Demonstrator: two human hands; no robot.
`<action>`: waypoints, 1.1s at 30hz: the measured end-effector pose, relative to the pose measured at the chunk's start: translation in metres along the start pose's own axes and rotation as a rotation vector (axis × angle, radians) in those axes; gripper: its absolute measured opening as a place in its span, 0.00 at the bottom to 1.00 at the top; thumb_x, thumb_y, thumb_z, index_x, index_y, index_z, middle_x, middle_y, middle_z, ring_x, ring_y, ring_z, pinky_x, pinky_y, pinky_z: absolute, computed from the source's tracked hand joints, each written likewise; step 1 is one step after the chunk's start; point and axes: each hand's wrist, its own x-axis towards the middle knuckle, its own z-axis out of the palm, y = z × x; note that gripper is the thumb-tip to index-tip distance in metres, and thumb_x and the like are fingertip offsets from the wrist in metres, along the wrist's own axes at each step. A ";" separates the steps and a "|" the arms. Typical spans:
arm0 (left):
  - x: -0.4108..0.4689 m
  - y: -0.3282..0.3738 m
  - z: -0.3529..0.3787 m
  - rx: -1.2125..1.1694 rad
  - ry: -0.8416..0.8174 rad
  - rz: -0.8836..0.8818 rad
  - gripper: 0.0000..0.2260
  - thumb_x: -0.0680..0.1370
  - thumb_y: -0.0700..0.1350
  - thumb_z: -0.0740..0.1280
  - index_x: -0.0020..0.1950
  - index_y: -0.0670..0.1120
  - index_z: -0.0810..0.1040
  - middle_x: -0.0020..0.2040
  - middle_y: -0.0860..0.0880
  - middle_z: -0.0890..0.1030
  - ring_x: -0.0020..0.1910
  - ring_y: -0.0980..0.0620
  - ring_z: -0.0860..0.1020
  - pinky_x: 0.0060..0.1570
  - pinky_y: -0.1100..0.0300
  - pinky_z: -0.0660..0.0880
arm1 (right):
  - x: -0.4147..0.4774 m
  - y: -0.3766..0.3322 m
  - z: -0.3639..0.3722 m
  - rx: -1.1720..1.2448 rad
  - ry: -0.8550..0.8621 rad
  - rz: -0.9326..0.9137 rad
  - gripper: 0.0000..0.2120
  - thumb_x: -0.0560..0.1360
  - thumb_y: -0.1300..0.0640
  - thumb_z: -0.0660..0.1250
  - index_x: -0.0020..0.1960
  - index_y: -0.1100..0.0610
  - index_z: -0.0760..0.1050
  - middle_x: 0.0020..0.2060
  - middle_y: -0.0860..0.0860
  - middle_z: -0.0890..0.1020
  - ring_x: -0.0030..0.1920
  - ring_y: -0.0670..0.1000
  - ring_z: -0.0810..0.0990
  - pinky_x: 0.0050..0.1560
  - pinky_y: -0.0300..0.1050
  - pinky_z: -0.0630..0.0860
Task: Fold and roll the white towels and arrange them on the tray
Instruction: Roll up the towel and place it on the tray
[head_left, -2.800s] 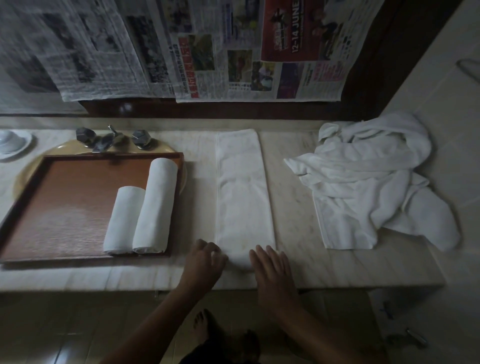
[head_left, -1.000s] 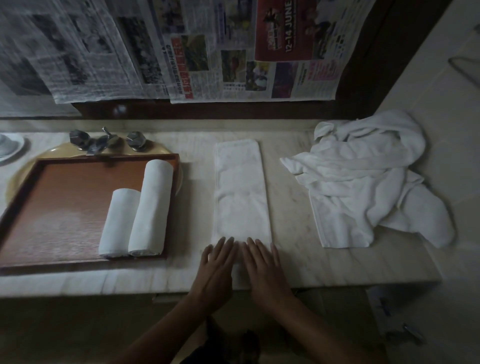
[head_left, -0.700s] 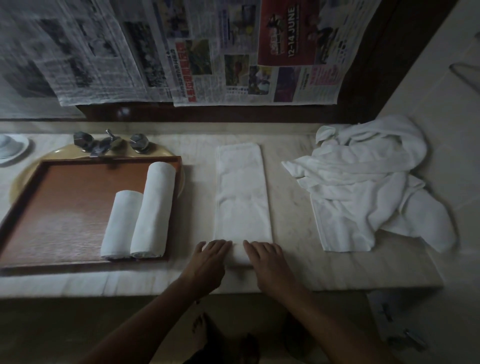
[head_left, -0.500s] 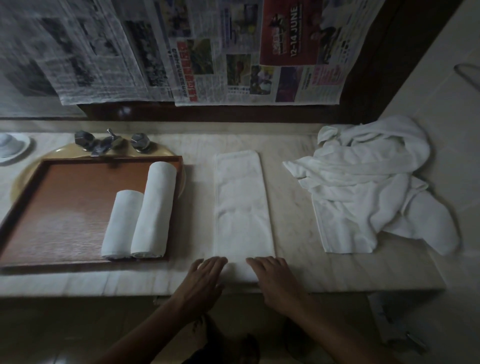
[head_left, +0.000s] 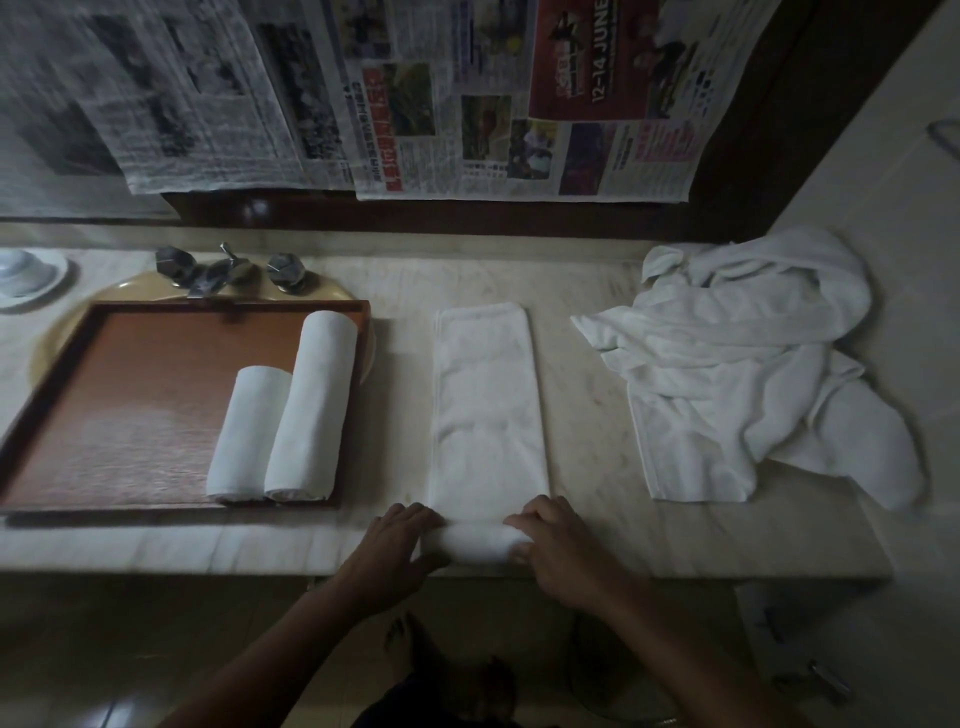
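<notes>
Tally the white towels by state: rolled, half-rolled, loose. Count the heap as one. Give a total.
Rolled, on the tray: 2, a short roll and a long roll
Half-rolled, gripped by the left hand and right hand: 1, the folded towel
Loose: 1, the heap; towels within it cannot be counted
Total: 4

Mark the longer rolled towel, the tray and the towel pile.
longer rolled towel (head_left: 314, 405), head view, middle of roll
tray (head_left: 130, 405), head view, bare wooden floor
towel pile (head_left: 727, 374), head view, centre of heap
</notes>
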 end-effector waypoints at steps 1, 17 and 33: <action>0.003 0.000 -0.004 -0.007 -0.029 -0.019 0.29 0.73 0.69 0.59 0.66 0.54 0.79 0.58 0.56 0.79 0.55 0.55 0.74 0.56 0.51 0.73 | 0.000 -0.001 0.002 -0.034 0.006 0.004 0.19 0.83 0.51 0.62 0.74 0.50 0.72 0.65 0.47 0.72 0.65 0.52 0.68 0.65 0.48 0.70; 0.029 0.028 -0.024 -0.095 -0.084 -0.334 0.22 0.81 0.57 0.66 0.72 0.47 0.73 0.66 0.45 0.75 0.63 0.46 0.75 0.58 0.54 0.72 | -0.006 -0.027 0.039 -0.282 0.165 -0.035 0.44 0.70 0.61 0.67 0.83 0.57 0.55 0.81 0.57 0.62 0.81 0.62 0.59 0.77 0.67 0.53; 0.039 0.018 0.008 0.395 -0.020 0.059 0.35 0.74 0.40 0.68 0.80 0.44 0.63 0.77 0.46 0.69 0.75 0.44 0.69 0.73 0.45 0.67 | 0.037 -0.021 -0.002 -0.329 0.026 -0.010 0.40 0.73 0.54 0.68 0.81 0.56 0.54 0.71 0.57 0.67 0.66 0.58 0.68 0.70 0.53 0.67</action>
